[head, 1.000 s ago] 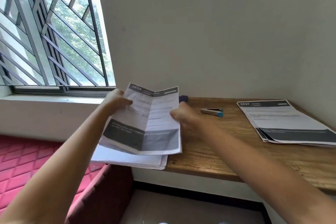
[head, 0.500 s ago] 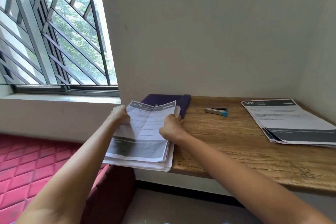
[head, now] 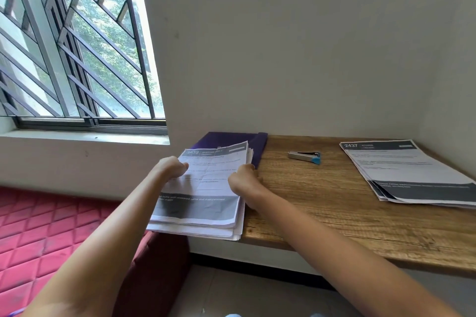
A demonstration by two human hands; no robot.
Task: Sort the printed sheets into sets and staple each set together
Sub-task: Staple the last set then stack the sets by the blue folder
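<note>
The left hand [head: 171, 168] is curled round the left edge of the top sheet [head: 208, 188], which is headed 3638; the right hand [head: 243, 179] has its fingers curled over the same sheet's right edge; the sheet lies between the two hands, creased down its middle and low over the stack of printed sheets [head: 195, 232]; that stack sits under both hands and overhangs the near left corner of the tabletop [head: 322, 213]; just beyond the hands a purple folder [head: 226, 139] lies under the stack's far end, by the wall; right of the right hand, apart from it, lies a silver stapler [head: 305, 157] with a blue end; well further right rests a second pile [head: 407, 170] headed 2437; a red quilted mattress [head: 38, 234] lies below the left forearm.
</note>
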